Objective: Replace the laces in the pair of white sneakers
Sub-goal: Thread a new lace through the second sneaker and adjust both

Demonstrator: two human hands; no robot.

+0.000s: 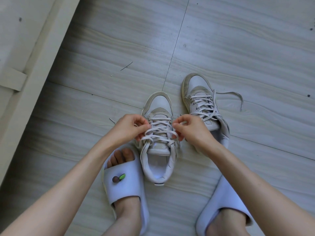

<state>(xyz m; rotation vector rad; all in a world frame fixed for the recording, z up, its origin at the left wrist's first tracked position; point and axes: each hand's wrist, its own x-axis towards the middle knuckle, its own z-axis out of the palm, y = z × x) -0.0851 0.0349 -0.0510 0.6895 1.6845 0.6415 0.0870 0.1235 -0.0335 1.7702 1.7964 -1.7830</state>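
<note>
Head view: left hand [130,127] and right hand [188,129] each pinched the off-white flat lace [159,133] of the nearer worn white leather sneaker [158,133]; its mate [202,103] stood at two o'clock; no writing readable.

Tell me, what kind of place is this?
Probably a room at home: a wood-look plank floor, slippers on the person's feet, and worn sneakers being laced on the floor.

We see white sneakers [157,126] with off-white laces [160,133], pale lilac slides [126,186], and a grey wood-grain floor [238,48].
</note>
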